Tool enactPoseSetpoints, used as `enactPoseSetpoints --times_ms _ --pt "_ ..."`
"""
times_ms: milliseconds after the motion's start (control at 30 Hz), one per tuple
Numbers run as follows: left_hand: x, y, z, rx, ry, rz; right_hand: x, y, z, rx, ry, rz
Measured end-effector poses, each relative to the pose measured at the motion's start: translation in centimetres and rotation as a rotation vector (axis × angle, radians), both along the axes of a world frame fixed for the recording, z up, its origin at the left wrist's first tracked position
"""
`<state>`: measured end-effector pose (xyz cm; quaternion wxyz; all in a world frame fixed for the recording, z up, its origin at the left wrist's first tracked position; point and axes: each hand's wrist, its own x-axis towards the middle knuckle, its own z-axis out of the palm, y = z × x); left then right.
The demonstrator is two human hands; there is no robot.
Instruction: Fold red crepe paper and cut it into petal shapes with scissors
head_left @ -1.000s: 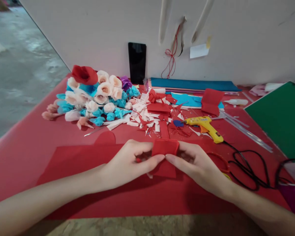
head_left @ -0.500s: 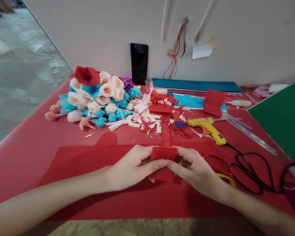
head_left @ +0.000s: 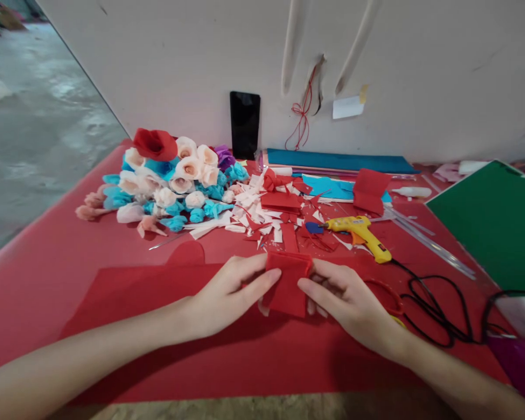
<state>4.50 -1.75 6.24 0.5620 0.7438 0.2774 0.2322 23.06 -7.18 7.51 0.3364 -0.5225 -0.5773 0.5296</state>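
Note:
A folded piece of red crepe paper [head_left: 289, 286] is held between my two hands, its layers showing along the top edge. My left hand [head_left: 234, 291] pinches its left side, thumb on the front face and fingers behind. On the right side, my right hand [head_left: 347, 300] grips it the same way. Beneath them a large red sheet [head_left: 157, 326] lies along the front of the table. Just beyond the hands are a red paper strip [head_left: 289, 236] and a pile of white and red paper scraps [head_left: 249, 213].
Paper flowers [head_left: 170, 175] are heaped at the back left. A yellow glue gun [head_left: 361, 233] with its black cord [head_left: 437, 309] lies at right, near scissors [head_left: 387, 291] partly behind my hand. A black phone [head_left: 245, 124] leans on the wall; a green board [head_left: 494, 227] stands far right.
The folded red paper has turned so its broad front face shows; before, mostly its top edge did. My thumbs have moved apart to its two sides. The view has shifted slightly.

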Motion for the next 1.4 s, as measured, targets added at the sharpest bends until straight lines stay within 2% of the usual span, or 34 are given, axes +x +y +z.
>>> enactPoseSetpoints --times_ms 133,200,267,367,467,600,700,767,833,900,933,1000,1167,1200,1400 --pt "-0.1 0.9 -0.3 -0.035 -0.090 0.201 2.5 -0.1 0.8 0.180 -0.343 -0.005" --pt "-0.2 1.6 -0.6 -0.074 -0.156 0.279 4.7 -0.4 0.2 0.258 -0.605 -0.035" --pt "-0.2 2.1 -0.9 -0.097 -0.180 0.283 7.2 -1.1 -1.2 0.223 -0.798 -0.027" --pt "-0.2 2.4 -1.0 -0.108 -0.135 0.269 10.9 -3.0 -4.1 0.182 -0.981 0.079" --pt "-0.1 2.2 -0.9 -0.100 -0.087 0.280 13.2 -5.2 -6.4 0.156 -1.028 0.152" --pt "-0.2 2.2 -0.7 -0.001 -0.050 0.316 13.3 -6.5 -7.5 0.235 -1.027 0.188" --pt "-0.2 2.4 -0.5 0.111 -0.060 0.347 12.1 -6.3 -7.6 0.331 -1.093 0.108" --pt "-0.3 2.4 -0.3 0.105 -0.091 0.339 11.2 -5.9 -7.4 0.350 -1.116 0.047" --pt "-0.4 2.2 -0.1 0.015 -0.120 0.316 10.5 -5.5 -6.7 0.312 -1.074 -0.057" --pt "-0.4 2.1 0.2 -0.067 -0.147 0.297 9.7 -5.0 -5.6 0.244 -0.921 -0.227" --pt "-0.4 2.0 0.4 -0.090 -0.170 0.292 9.2 -4.7 -4.9 0.217 -0.804 -0.320" --pt "-0.3 1.9 0.6 -0.113 -0.237 0.284 7.8 -3.8 -3.7 0.135 -0.390 -0.474" --pt "0.0 1.6 0.6 -0.220 -0.302 0.238 3.9 -0.4 -1.1 0.117 -0.031 -0.358" --pt "0.0 1.5 0.6 -0.230 -0.291 0.235 3.1 0.3 -0.7 0.105 0.123 -0.310" --pt "0.1 0.9 0.5 -0.224 -0.264 0.198 -1.1 2.3 0.6 0.086 0.254 -0.166"
